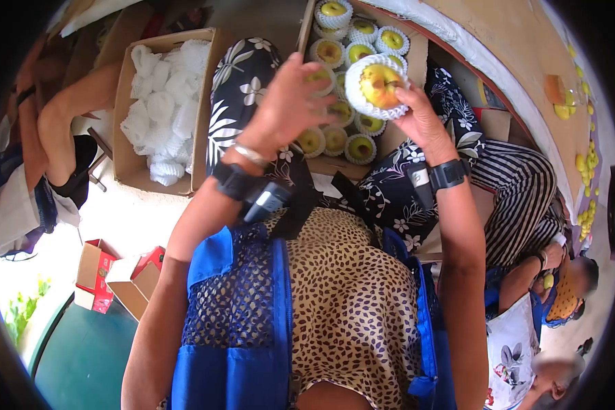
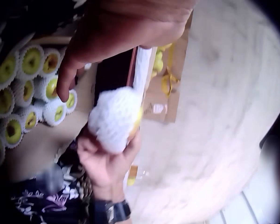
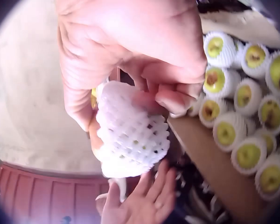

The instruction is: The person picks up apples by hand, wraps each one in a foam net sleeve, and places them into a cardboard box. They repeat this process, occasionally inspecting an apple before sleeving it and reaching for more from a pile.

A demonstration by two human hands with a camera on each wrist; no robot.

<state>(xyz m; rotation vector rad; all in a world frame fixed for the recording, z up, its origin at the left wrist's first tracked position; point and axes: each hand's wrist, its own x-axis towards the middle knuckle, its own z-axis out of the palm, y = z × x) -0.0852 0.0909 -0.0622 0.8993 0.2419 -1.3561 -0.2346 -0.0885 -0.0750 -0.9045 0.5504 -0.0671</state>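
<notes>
My right hand [image 1: 420, 116] grips a yellow-green apple [image 1: 377, 83] with reddish-brown marks, holding it up over the box. A white foam net [image 3: 130, 130] wraps the apple; its bare end faces up in the head view. Beside it, my left hand [image 1: 278, 106] has its fingers spread and holds nothing. In the right wrist view the left hand [image 3: 142, 205] is below the netted apple, fingers extended. Under both hands, a cardboard box [image 1: 393, 142] contains rows of apples in foam nets [image 1: 360, 148].
A second cardboard box [image 1: 203, 102], full of loose white foam nets [image 1: 160, 106], stands at the left. Red boxes [image 1: 101, 280] sit by a green surface [image 1: 82, 355]. People sit close on both sides, one in striped trousers [image 1: 519, 178]. Yellow-green fruit [image 1: 586, 164] lies along the far right.
</notes>
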